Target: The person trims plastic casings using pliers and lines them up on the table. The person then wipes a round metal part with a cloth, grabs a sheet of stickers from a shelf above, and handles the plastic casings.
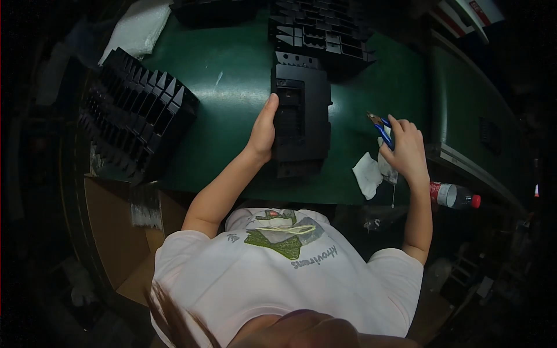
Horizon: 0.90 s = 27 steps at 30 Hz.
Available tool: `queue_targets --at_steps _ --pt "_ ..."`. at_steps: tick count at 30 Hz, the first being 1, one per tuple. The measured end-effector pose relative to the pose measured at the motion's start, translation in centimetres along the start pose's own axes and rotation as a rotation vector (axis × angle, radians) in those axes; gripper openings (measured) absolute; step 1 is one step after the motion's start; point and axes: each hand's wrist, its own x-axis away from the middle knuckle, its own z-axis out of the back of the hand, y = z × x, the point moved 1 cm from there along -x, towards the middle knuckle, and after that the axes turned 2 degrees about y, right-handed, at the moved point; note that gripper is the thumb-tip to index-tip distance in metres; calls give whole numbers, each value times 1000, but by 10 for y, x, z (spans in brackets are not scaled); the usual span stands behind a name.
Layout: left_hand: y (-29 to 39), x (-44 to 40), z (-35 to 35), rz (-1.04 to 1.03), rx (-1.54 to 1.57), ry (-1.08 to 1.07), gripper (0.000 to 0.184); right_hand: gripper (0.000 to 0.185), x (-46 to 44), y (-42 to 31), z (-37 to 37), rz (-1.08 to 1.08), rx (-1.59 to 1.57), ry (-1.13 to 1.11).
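Note:
A black moulded plastic housing [316, 116] with a rectangular opening is in front of me over the green table. My left hand [264, 132] grips its left side, thumb along the edge and the other fingers hidden behind or beneath it. To the right, my right hand [408, 148] is closed around blue-handled cutting nippers [380, 129], whose jaws point up and left, apart from the housing. Below the nippers lie a crumpled white cloth or paper [366, 176] and a small clear plastic piece.
Stacked black plastic parts [139, 113] stand at the left, and more black parts [322, 35] sit at the back. White foam sheets [139, 29] lie back left. A bottle with a red cap [455, 195] is at the right. An open cardboard box [116, 232] stands lower left.

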Motion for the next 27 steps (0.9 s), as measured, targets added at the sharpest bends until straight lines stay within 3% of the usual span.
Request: queue_targets --at_steps 1,3,6,9,18,27 --pt "-2 -1 1 1 0 8 55 57 -4 -10 4 5 -5 -4" --pt "-7 -3 4 19 17 -64 56 57 -13 -39 12 168 -178 193" --pt "-11 -5 7 35 58 -91 50 60 -23 -76 11 238 -385 216" --pt "-13 -6 7 -75 -104 -36 56 61 -36 -92 5 289 -281 278" --pt "-2 5 -5 -154 -253 2 50 63 -42 -103 5 315 -190 268" --pt "-11 -3 9 -180 -233 81 53 61 -45 -112 0 294 -184 246"
